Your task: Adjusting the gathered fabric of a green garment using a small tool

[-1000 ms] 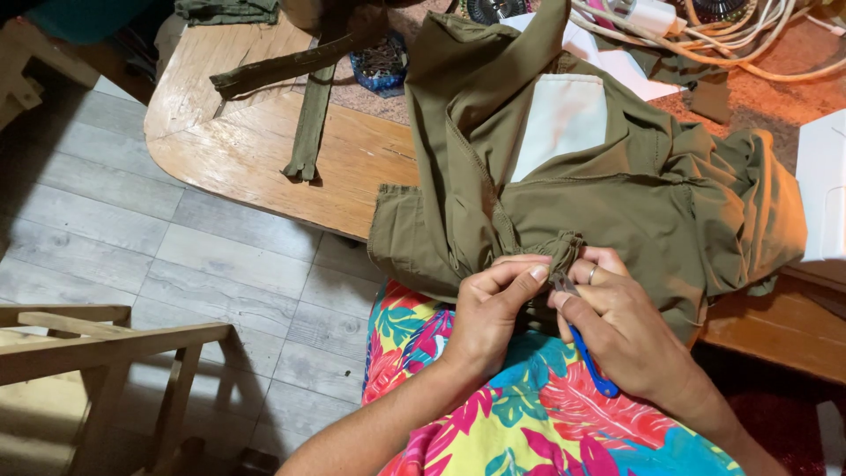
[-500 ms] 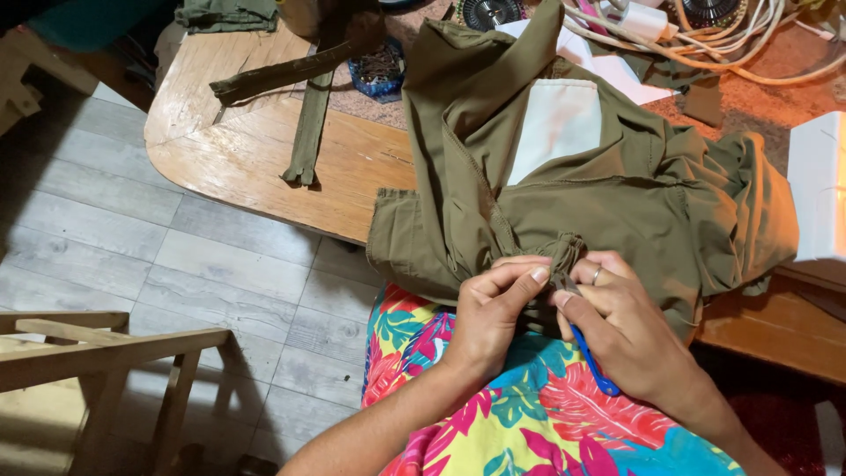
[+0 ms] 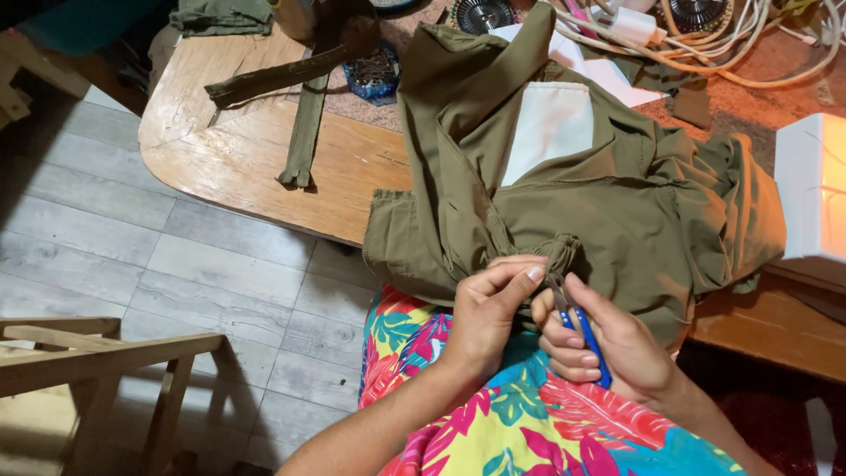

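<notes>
An olive green garment (image 3: 617,203) with a white pocket lining (image 3: 551,123) hangs off the wooden table (image 3: 256,167) onto my lap. My left hand (image 3: 485,313) pinches the garment's lower seam between thumb and fingers. My right hand (image 3: 608,344) holds a small blue-handled thread snipper (image 3: 586,339), its metal tip at the seam next to my left thumb. A bright floral dress (image 3: 520,423) covers my lap.
Olive fabric strips (image 3: 304,115) lie on the table's left part. Cables (image 3: 705,44) and small round objects sit at the back. A white box-like machine (image 3: 811,185) stands at the right. A wooden chair frame (image 3: 97,361) stands on the grey tile floor at the lower left.
My right hand has turned slightly and the blue snipper now shows more plainly at the seam. The garment has shifted a little on the table.
</notes>
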